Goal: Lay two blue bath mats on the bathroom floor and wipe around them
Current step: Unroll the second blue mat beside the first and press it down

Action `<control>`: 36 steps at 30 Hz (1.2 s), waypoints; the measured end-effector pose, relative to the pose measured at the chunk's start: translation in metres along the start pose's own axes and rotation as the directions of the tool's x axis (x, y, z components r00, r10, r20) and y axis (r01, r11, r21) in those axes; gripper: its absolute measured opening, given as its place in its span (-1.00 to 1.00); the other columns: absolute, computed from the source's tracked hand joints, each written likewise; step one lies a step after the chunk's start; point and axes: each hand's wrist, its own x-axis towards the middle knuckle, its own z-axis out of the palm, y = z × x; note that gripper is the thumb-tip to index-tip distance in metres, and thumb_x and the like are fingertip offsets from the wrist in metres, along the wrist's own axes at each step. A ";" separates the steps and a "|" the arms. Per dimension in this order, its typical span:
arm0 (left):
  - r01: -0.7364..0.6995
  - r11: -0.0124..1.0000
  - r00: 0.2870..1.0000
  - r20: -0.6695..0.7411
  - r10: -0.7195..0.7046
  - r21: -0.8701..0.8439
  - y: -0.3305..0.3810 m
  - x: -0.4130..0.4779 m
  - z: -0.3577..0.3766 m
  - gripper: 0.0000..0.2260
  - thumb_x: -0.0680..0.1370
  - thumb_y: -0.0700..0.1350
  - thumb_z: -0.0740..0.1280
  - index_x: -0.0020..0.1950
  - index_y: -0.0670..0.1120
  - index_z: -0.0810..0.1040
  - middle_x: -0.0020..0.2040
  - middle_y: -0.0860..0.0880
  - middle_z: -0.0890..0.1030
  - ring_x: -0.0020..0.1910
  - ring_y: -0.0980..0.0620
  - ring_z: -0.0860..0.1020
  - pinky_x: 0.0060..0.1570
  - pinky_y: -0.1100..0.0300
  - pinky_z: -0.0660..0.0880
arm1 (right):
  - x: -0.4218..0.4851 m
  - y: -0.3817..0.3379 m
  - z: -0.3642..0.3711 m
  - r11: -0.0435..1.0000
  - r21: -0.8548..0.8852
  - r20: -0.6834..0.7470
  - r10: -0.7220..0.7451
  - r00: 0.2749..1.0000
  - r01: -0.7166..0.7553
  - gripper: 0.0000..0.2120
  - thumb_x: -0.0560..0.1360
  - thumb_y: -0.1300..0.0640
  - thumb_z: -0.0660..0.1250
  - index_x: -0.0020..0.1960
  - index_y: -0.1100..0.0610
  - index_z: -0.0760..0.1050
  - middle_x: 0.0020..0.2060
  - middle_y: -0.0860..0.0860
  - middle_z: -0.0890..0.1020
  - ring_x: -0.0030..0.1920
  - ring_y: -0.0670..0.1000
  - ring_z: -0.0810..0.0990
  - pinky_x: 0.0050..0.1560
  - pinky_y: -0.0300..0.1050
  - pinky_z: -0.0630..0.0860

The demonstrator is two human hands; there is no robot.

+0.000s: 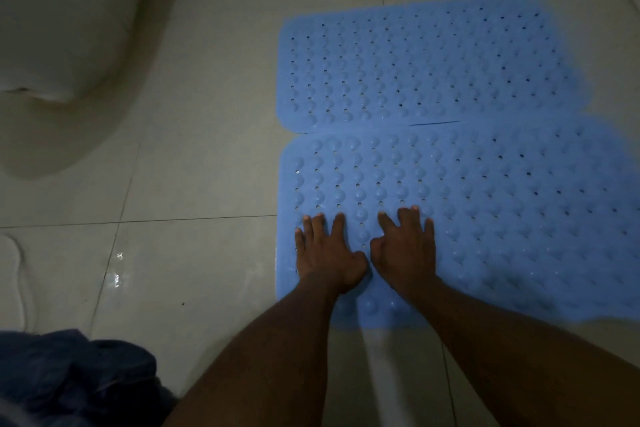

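**Seating the near mat**

I have both hands flat on the left end of the near mat (485, 218). My left hand (327, 253) and right hand (407, 246) lie side by side, thumbs almost touching, fingers straight and spread, gripping nothing. The near mat lies on the tiled floor (207, 149), its far long edge meeting the far mat (433, 62); toward the right the two seem to overlap slightly.

Procedure, as I judge it:
1. Press straight down through the palms, not the fingertips.
2. Work rightward in short stages.
3. Check the seam and correct any overlap.

Wet patches show on the tiles to the left. The dark blue fabric (69, 381) at lower left may be the wiping cloth; I cannot tell.
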 end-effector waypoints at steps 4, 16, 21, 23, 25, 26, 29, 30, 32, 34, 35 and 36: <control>0.003 0.995 0.998 0.059 0.003 -0.097 -0.001 0.001 -0.006 -0.24 0.54 0.25 0.23 0.65 0.08 -0.01 0.65 -0.15 -0.08 0.63 -0.18 -0.23 0.58 -0.15 -0.25 | 0.003 -0.002 -0.005 0.999 0.050 -0.032 0.013 0.999 -0.011 -0.45 0.37 -0.08 0.22 0.29 0.12 0.58 0.20 0.24 0.55 0.36 0.33 0.45 0.42 0.27 0.32; -0.019 0.986 0.999 -0.047 0.027 0.168 -0.003 0.065 -0.112 -0.43 0.59 0.10 0.24 0.57 -0.02 0.25 0.46 -0.21 0.35 0.45 -0.25 0.34 0.43 -0.14 0.26 | 0.116 0.006 -0.098 0.999 -0.015 0.008 -0.029 1.000 0.029 -0.57 0.49 -0.06 0.26 0.30 0.10 0.45 0.21 0.17 0.50 0.25 0.22 0.47 0.23 0.12 0.37; -0.052 0.977 0.998 -0.020 0.057 0.206 0.030 0.100 -0.182 -0.40 0.61 0.10 0.25 0.60 -0.03 0.18 0.50 -0.22 0.29 0.46 -0.27 0.32 0.38 -0.18 0.31 | 0.200 0.012 -0.186 0.991 0.098 0.073 -0.096 0.993 0.089 -0.45 0.53 -0.06 0.29 0.46 0.07 0.28 0.35 0.19 0.41 0.37 0.24 0.40 0.34 0.16 0.33; -0.065 0.971 0.997 -0.023 0.072 0.232 0.051 0.107 -0.218 -0.38 0.61 0.11 0.26 0.61 -0.02 0.14 0.52 -0.22 0.26 0.47 -0.28 0.31 0.37 -0.19 0.32 | 0.221 0.015 -0.226 0.990 0.104 0.092 -0.100 0.991 0.091 -0.41 0.55 -0.06 0.29 0.51 0.07 0.22 0.40 0.20 0.37 0.39 0.25 0.38 0.35 0.18 0.34; -0.079 0.968 0.995 -0.034 0.090 0.236 0.076 0.105 -0.261 -0.37 0.61 0.09 0.27 0.62 -0.02 0.13 0.53 -0.21 0.24 0.47 -0.28 0.31 0.36 -0.19 0.32 | 0.231 0.018 -0.276 0.988 0.120 0.093 -0.110 0.990 0.098 -0.38 0.55 -0.06 0.29 0.53 0.08 0.18 0.42 0.21 0.35 0.40 0.26 0.38 0.36 0.19 0.35; -0.091 0.967 0.994 -0.032 0.102 0.236 0.089 0.099 -0.285 -0.37 0.61 0.07 0.27 0.62 -0.01 0.11 0.54 -0.21 0.24 0.47 -0.28 0.31 0.36 -0.19 0.32 | 0.232 0.019 -0.304 0.986 0.132 0.093 -0.114 0.989 0.101 -0.38 0.56 -0.06 0.29 0.54 0.07 0.17 0.43 0.21 0.34 0.40 0.26 0.38 0.35 0.19 0.36; -0.131 0.963 0.991 -0.009 0.137 0.238 0.133 0.070 -0.367 -0.35 0.62 0.06 0.27 0.64 -0.01 0.07 0.56 -0.22 0.21 0.47 -0.29 0.31 0.37 -0.20 0.32 | 0.226 0.024 -0.398 0.981 0.168 0.103 -0.115 0.988 0.097 -0.37 0.56 -0.04 0.29 0.54 0.08 0.16 0.40 0.21 0.35 0.36 0.27 0.42 0.30 0.17 0.40; -0.144 0.961 0.989 -0.007 0.150 0.236 0.147 0.056 -0.396 -0.35 0.62 0.06 0.27 0.64 0.00 0.06 0.56 -0.21 0.21 0.47 -0.29 0.31 0.38 -0.20 0.32 | 0.221 0.025 -0.432 0.979 0.183 0.108 -0.114 0.988 0.093 -0.38 0.56 -0.04 0.30 0.53 0.08 0.16 0.38 0.21 0.36 0.34 0.27 0.43 0.28 0.17 0.41; -0.168 0.959 0.984 -0.013 0.175 0.228 0.178 0.025 -0.457 -0.36 0.61 0.06 0.26 0.64 0.01 0.07 0.55 -0.20 0.23 0.47 -0.27 0.32 0.39 -0.21 0.33 | 0.209 0.027 -0.507 0.973 0.214 0.113 -0.110 0.988 0.084 -0.38 0.55 -0.03 0.32 0.52 0.07 0.17 0.33 0.21 0.39 0.31 0.27 0.46 0.27 0.15 0.42; -0.187 0.959 0.981 -0.017 0.195 0.213 0.210 -0.011 -0.519 -0.35 0.60 0.06 0.27 0.63 0.02 0.08 0.52 -0.19 0.26 0.45 -0.26 0.36 0.39 -0.22 0.35 | 0.197 0.032 -0.583 0.971 0.229 0.115 -0.093 0.989 0.064 -0.38 0.53 -0.03 0.33 0.51 0.06 0.19 0.30 0.22 0.41 0.30 0.26 0.46 0.29 0.15 0.42; -0.196 0.958 0.979 -0.013 0.203 0.207 0.226 -0.029 -0.549 -0.35 0.60 0.07 0.27 0.64 0.03 0.08 0.52 -0.18 0.28 0.44 -0.25 0.38 0.39 -0.22 0.35 | 0.191 0.035 -0.622 0.971 0.233 0.122 -0.084 0.989 0.054 -0.37 0.51 -0.05 0.33 0.50 0.05 0.19 0.30 0.22 0.43 0.30 0.26 0.46 0.30 0.16 0.42; -0.204 0.958 0.977 -0.010 0.211 0.202 0.243 -0.048 -0.580 -0.34 0.60 0.07 0.28 0.64 0.03 0.08 0.51 -0.18 0.29 0.43 -0.25 0.39 0.39 -0.21 0.36 | 0.185 0.038 -0.661 0.970 0.239 0.131 -0.075 0.988 0.042 -0.36 0.49 -0.06 0.33 0.49 0.04 0.19 0.30 0.21 0.44 0.29 0.26 0.47 0.30 0.17 0.43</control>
